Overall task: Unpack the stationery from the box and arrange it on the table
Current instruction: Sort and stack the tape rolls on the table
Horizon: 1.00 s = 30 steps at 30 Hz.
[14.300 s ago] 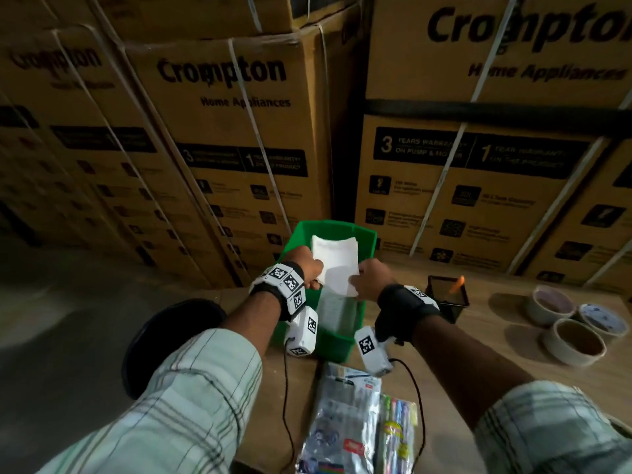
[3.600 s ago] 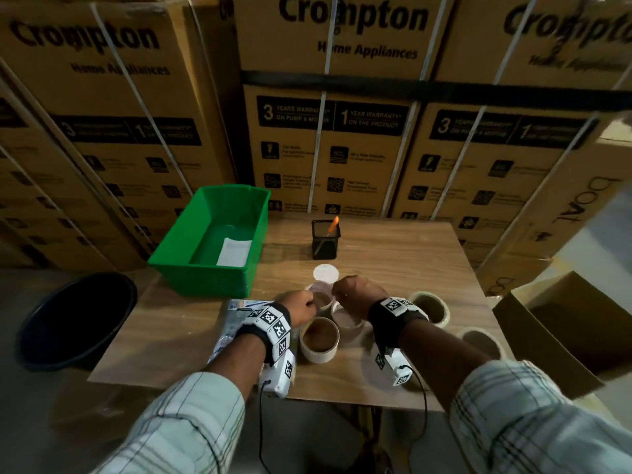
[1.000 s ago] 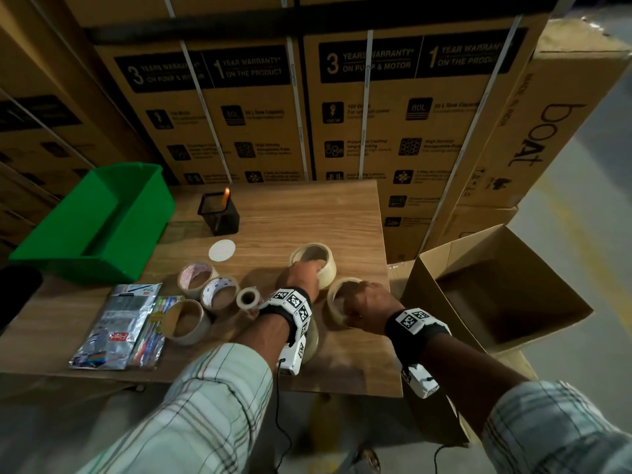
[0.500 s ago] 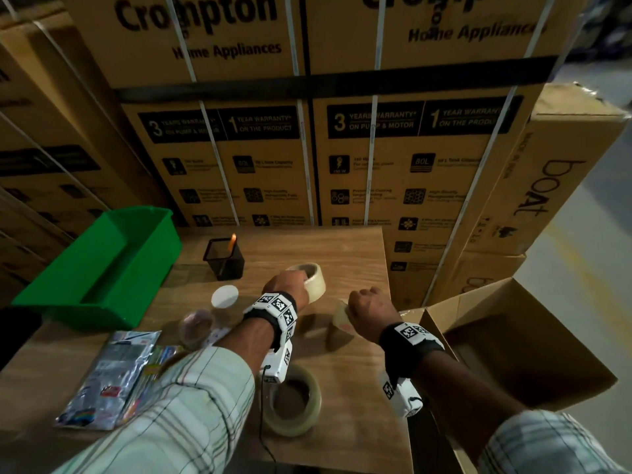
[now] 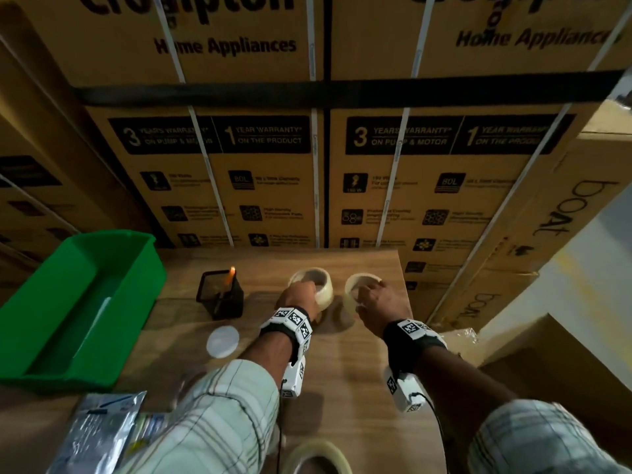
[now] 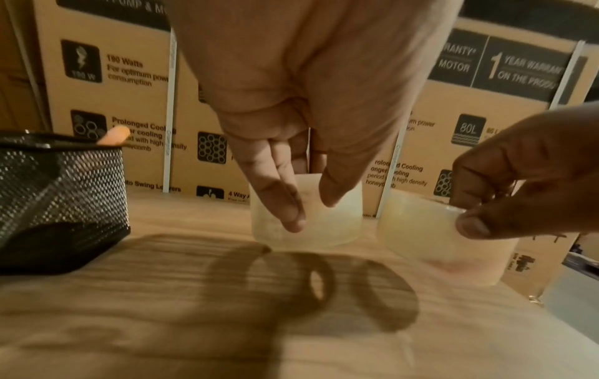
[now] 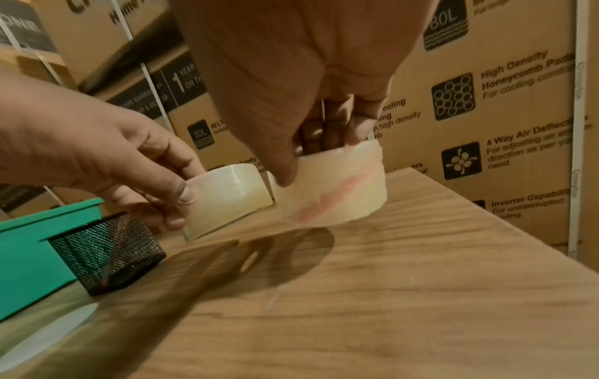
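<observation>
Clear tape rolls | left hand (image 5: 297, 297) pinches one | right hand (image 5: 381, 302) pinches other, above table

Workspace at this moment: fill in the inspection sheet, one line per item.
Surface: wooden table, tape-roll shadows on it.
Job's things: left tape roll and right tape roll both held above the table; third roll at the near edge; packets near left.
Clutter: green bin, mesh pen holder, white disc.
Grippers: left hand grips the left roll, right hand the right.
Cables: thin wires from both wrist cameras.
Surroundings: stacked cartons behind.
</observation>
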Tool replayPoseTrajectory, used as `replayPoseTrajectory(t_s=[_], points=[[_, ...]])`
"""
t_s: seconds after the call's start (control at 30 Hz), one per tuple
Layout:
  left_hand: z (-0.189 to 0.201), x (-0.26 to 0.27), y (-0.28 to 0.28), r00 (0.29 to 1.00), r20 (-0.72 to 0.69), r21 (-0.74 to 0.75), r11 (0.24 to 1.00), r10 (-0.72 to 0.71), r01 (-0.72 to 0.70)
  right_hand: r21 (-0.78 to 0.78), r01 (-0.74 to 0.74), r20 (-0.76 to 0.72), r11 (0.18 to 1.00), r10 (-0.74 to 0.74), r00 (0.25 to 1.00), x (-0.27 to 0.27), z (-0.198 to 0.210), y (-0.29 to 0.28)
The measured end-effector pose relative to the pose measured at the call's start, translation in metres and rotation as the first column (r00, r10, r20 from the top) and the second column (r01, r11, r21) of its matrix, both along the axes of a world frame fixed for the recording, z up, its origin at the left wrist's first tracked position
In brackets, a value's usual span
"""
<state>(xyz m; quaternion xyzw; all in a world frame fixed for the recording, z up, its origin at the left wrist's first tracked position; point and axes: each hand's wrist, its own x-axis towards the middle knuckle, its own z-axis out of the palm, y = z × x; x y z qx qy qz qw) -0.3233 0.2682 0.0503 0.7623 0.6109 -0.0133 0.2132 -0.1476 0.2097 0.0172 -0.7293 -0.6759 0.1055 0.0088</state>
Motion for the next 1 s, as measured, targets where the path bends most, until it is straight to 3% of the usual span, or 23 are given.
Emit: replayPoseTrajectory(t_s=[0.33,0.47,0.77,0.87,1.0], points=[[-0.05,0.006,0.022,0.995,0.099,-0.007,1.0,-0.01,0.011,0.026,0.12,-0.042,0.992,-0.118,0.992,-0.012,-0.023,0.029],[-0.06,0.004,0.025,0.984,0.159,-0.021,0.997,-0.075,0.08,0.009,0.18,0.007,0.984,-0.18,0.984,-0.008,-0.029,0.033],[-0.049,0.004,0.028,0.964,0.145,-0.067,0.97,-0.221,0.232,-0.021,0.182,-0.041,0.983,-0.183,0.982,0.002,-0.028,0.038],[-0.042,0.005,0.026,0.963,0.169,0.022,0.978,-0.21,0.209,0.082,0.207,-0.121,0.975,-0.197,0.973,0.002,-0.017,0.032],[-0.025,0.007,0.013,0.954,0.206,0.101,0.974,-0.219,0.202,0.197,0.136,-0.113,0.971,-0.115,0.987,-0.003,0.003,0.013]])
